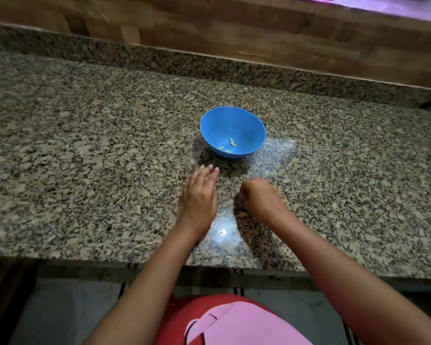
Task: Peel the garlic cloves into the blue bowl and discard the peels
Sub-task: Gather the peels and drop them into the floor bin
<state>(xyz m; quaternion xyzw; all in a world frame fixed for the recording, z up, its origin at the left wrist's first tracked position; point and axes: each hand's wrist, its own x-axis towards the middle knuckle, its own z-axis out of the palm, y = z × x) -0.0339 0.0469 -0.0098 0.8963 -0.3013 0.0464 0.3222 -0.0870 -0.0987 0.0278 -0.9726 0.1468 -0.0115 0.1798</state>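
A blue bowl (244,125) stands on the speckled granite counter (85,145), a little beyond my hands. Three small pale garlic cloves (232,143) lie at its bottom. My left hand (200,192) lies flat on the counter just in front and left of the bowl, fingers straight and together. My right hand (260,197) is beside it, fingers curled under into a fist; whatever may be inside it is hidden. No peels show on the counter.
A raised granite ledge (209,63) and a wooden wall (234,28) run behind the counter. The counter's front edge (159,263) is close to my body, with tiled floor below.
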